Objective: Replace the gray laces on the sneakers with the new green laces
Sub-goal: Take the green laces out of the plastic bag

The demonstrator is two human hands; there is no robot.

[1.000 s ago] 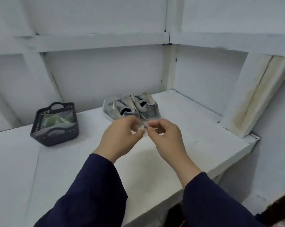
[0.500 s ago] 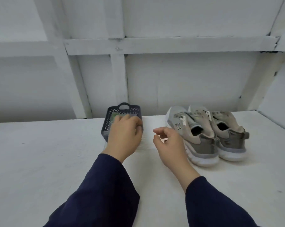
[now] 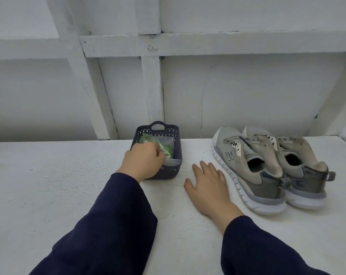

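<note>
Two grey sneakers stand side by side on the white shelf top, toes pointing away: the left sneaker and the right sneaker. Their tongues are pulled up and I see no lace in the eyelets. A dark blue plastic basket to their left holds the green laces in a clear bag. My left hand is inside the basket, fingers curled down onto the bag; its fingertips are hidden. My right hand lies flat and open on the shelf top between basket and sneakers.
A white panelled wall with wooden battens rises directly behind the basket and sneakers. The shelf top stretches bare to the left of the basket and in front of my dark blue sleeves.
The view swung left, bringing the basket to the middle. My hands came apart; the left one went down into the basket onto the green laces, and the right one opened and flattened on the shelf top.
</note>
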